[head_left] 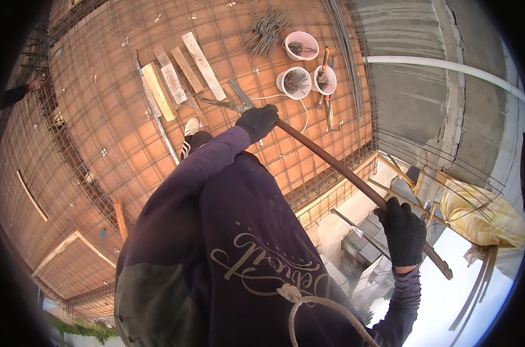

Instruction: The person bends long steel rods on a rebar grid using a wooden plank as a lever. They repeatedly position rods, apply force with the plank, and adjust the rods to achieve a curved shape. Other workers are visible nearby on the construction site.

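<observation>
My left hand [258, 124], in a dark knit glove, is closed round a long rusty pry bar [332, 159] close to its forked-looking upper tip. Farther down the bar, toward its flattened lower end, my right hand [402, 229] grips it in a matching glove. The bar slants across the view from upper left to lower right, above the rebar grid. Beside the forked tip lie several wooden boards [203, 65] and short dark steel pieces [240, 92]. My left arm and dark sweatshirt cover part of the deck.
A rebar mesh [118, 104] covers the orange deck. White buckets [301, 45] hold metal pieces, with hammers [330, 115] alongside. A pile of bent rebar [266, 29] lies behind. At right, the deck edge drops toward buildings; yellowish sheeting [476, 214] hangs there. Another person's hand [37, 82] shows far left.
</observation>
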`<control>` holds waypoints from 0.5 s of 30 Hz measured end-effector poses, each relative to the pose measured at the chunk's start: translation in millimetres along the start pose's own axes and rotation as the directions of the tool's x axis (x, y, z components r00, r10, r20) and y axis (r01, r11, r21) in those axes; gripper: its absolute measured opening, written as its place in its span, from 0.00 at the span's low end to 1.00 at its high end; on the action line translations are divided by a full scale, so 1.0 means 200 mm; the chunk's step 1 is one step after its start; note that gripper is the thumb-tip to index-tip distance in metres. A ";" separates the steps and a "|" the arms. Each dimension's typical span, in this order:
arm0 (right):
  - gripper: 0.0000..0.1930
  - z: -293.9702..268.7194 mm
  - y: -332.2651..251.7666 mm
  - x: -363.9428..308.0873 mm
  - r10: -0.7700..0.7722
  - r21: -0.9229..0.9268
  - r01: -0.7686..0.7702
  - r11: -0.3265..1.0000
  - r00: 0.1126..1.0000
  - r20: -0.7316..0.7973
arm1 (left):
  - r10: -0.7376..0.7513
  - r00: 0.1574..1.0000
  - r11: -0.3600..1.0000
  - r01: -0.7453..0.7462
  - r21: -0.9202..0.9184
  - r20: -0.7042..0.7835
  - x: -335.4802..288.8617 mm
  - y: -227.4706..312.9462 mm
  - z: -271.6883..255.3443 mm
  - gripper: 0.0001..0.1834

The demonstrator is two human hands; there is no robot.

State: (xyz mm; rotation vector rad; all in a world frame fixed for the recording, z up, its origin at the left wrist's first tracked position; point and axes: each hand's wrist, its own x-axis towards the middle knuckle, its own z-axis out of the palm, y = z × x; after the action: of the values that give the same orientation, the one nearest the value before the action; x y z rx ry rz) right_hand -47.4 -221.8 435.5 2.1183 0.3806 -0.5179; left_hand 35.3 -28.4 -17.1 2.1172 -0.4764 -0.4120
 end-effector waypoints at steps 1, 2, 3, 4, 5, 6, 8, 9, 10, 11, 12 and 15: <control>0.20 0.00 0.00 0.00 0.007 -0.005 -0.006 1.000 1.000 0.015 | 0.011 1.000 1.000 -0.011 -0.006 -0.014 -0.01 -0.01 0.00 0.11; 0.20 -0.01 0.00 -0.01 0.006 -0.008 -0.006 1.000 1.000 0.009 | 0.012 1.000 1.000 -0.012 -0.013 -0.012 -0.02 -0.01 0.00 0.11; 0.20 -0.01 0.01 -0.01 0.005 -0.012 -0.005 1.000 1.000 0.002 | 0.002 1.000 1.000 -0.002 -0.019 -0.016 -0.03 -0.01 0.00 0.11; 0.20 -0.01 0.01 -0.01 -0.011 -0.014 0.010 1.000 1.000 -0.024 | -0.018 1.000 0.999 0.018 -0.027 -0.006 -0.04 -0.01 -0.01 0.11; 0.20 0.00 0.00 -0.01 0.009 0.007 -0.009 1.000 1.000 -0.006 | -0.027 1.000 0.999 0.027 -0.045 -0.012 -0.05 0.00 -0.02 0.11; 0.20 0.00 0.00 -0.02 0.015 0.028 -0.015 1.000 1.000 -0.007 | -0.015 1.000 0.999 0.014 -0.039 -0.020 -0.06 0.01 -0.02 0.11; 0.20 0.02 -0.02 -0.03 0.056 0.094 -0.060 0.994 0.998 0.039 | 0.018 0.998 0.999 -0.020 -0.032 -0.058 -0.07 0.03 -0.03 0.11; 0.20 0.03 -0.04 -0.04 0.090 0.138 -0.101 0.985 0.992 0.084 | -0.007 1.000 0.999 0.007 -0.036 -0.017 -0.07 0.04 -0.03 0.11; 0.20 0.04 -0.06 -0.06 0.119 0.181 -0.142 0.973 0.984 0.131 | -0.045 0.998 0.999 0.046 -0.024 0.044 -0.07 0.05 -0.03 0.11; 0.21 0.05 -0.09 -0.09 0.116 0.148 -0.129 0.981 0.989 0.091 | -0.086 0.991 0.996 0.087 -0.011 0.103 -0.07 0.06 -0.03 0.11; 0.22 0.06 -0.11 -0.10 0.111 0.114 -0.116 0.987 0.993 0.048 | -0.085 0.991 0.996 0.086 -0.011 0.105 -0.07 0.06 -0.03 0.11; 0.23 0.04 -0.16 -0.13 0.130 0.081 -0.131 0.988 0.991 0.017 | -0.146 0.975 0.988 0.154 -0.035 0.166 -0.08 0.06 -0.05 0.13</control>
State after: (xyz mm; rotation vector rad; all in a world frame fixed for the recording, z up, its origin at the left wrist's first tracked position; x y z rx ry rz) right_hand -86.6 -212.4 422.6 2.2012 0.2153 -0.4771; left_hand 23.4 -19.5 1.2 2.0896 -0.3968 -0.6806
